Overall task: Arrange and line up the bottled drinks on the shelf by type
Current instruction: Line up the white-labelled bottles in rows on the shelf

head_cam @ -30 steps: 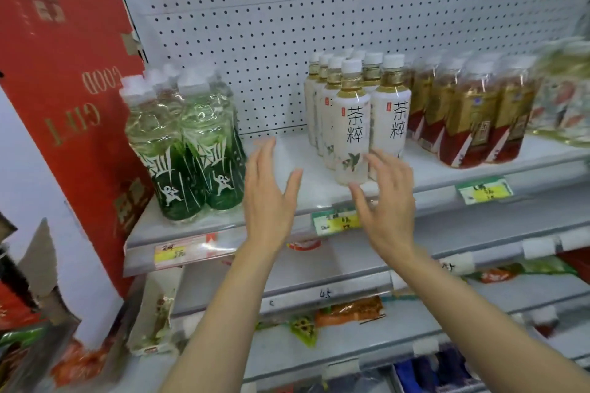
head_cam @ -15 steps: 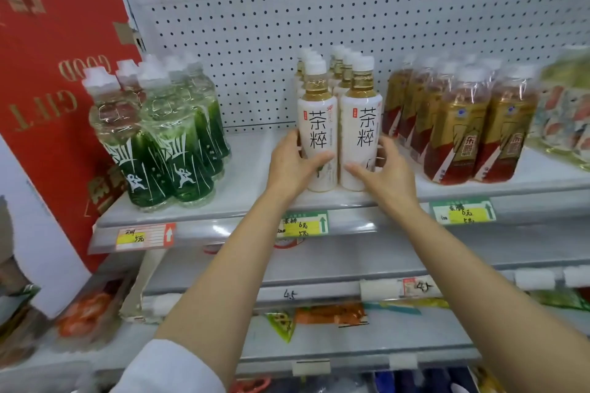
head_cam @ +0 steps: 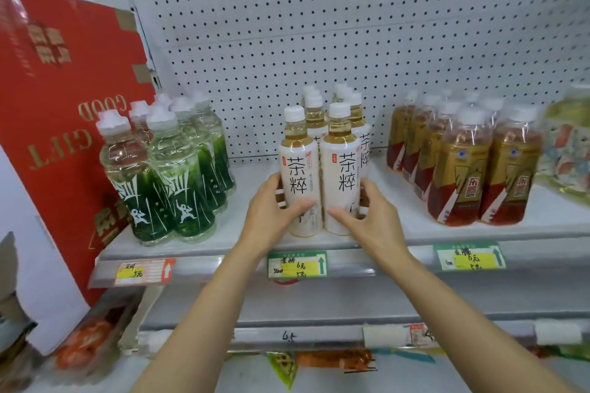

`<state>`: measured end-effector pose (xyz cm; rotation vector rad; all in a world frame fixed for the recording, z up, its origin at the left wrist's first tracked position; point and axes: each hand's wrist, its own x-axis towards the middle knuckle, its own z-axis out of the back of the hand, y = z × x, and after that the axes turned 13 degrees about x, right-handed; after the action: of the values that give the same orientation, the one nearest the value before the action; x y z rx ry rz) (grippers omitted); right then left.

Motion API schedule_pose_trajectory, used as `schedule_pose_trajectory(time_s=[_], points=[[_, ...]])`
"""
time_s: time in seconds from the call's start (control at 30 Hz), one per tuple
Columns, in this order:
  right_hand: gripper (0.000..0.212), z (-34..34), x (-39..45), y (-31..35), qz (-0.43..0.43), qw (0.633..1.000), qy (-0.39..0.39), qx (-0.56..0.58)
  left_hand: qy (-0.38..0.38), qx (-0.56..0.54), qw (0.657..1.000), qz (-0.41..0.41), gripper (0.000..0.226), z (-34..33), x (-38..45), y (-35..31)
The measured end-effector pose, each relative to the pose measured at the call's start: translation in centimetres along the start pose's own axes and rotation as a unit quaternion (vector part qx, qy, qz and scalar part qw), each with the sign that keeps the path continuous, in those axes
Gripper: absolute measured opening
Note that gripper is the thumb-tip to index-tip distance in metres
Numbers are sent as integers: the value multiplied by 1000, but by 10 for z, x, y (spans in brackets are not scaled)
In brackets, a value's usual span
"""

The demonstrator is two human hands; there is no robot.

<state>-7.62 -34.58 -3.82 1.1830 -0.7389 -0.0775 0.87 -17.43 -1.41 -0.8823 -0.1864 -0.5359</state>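
Note:
Two rows of white-labelled tea bottles stand mid-shelf on the white shelf. My left hand wraps the lower part of the front left tea bottle. My right hand wraps the base of the front right tea bottle. Both front bottles stand upright near the shelf's front edge. A cluster of green-labelled clear bottles stands to the left. Brown and gold bottles stand in rows to the right.
A red gift carton leans at the shelf's left end. Colourful packs sit at the far right. Price tags line the shelf front. Lower shelves hold snack packets. A perforated back panel rises behind.
Both hands reached from open in front of the shelf onto the two front tea bottles and closed around them. The front pair now sits slightly nearer the shelf edge.

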Motion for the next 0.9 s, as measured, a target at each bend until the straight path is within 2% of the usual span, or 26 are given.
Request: schedule_pose_trajectory(time_s=[0.1, 0.2, 0.27, 0.3, 0.4, 0.6, 0.73, 0.9], points=[[49, 12, 2, 4, 14, 999, 3, 45, 0, -49, 999, -4, 63, 14, 0, -6], [48, 33, 24, 23, 75, 993, -67, 56, -104, -90, 990, -18, 60, 47, 17, -21], [48, 42, 53, 40, 89, 991, -82, 61, -138, -69, 988, -27, 51, 71, 42, -36], [47, 44, 69, 47, 86, 991, -80, 66, -127, -55, 990, -29, 47, 80, 56, -44], [50, 41, 109, 60, 54, 994, -55, 75, -32, -40, 998, -29, 40, 93, 98, -66], [44, 33, 137, 53, -13, 994, -1, 109, 129, -24, 991, -9, 35, 72, 141, -79], [39, 31, 144, 57, -21, 992, 48, 110, 128, -20, 992, 1, 29, 59, 149, -71], [30, 24, 139, 62, -12, 988, 61, 139, 98, 6, 994, -38, 31, 67, 144, -65]])
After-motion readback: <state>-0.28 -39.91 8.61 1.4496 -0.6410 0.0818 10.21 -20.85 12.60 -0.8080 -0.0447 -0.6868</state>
